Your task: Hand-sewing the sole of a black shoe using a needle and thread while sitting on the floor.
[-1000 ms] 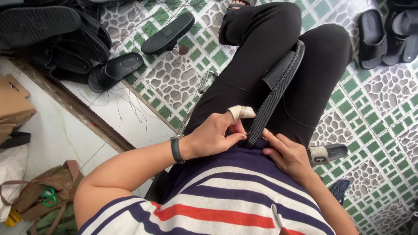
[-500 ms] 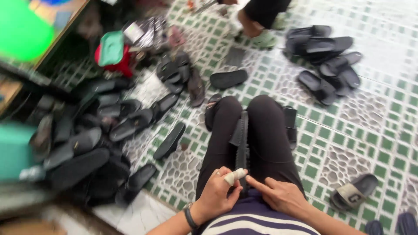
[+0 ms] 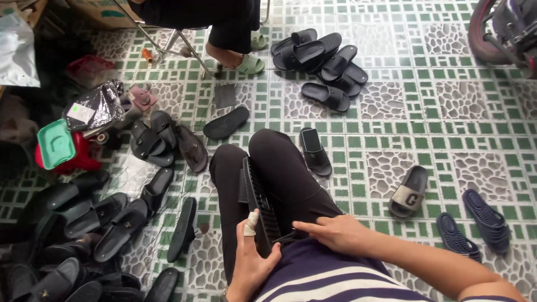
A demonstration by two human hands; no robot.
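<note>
A black slipper sole (image 3: 258, 197) stands on edge between my black-trousered legs, its ribbed underside showing. My left hand (image 3: 251, 258) grips its near end, the forefinger wrapped in white tape (image 3: 251, 222). My right hand (image 3: 331, 234) rests on my right thigh beside the sole, fingers pointing left and touching a small dark piece at the sole's near end. My striped shirt fills the bottom edge.
Black slippers lie piled at left (image 3: 95, 223) and in a heap at the back (image 3: 324, 61). Single slippers lie at right (image 3: 408, 193). Another person's legs and a folding stool (image 3: 224, 33) are at the top. A red container with green lid (image 3: 59, 148) sits left.
The view has swung up from my lap to the floor ahead. The sole went from lying slanted across my thigh to standing between my legs. My hands stay at its near end.
</note>
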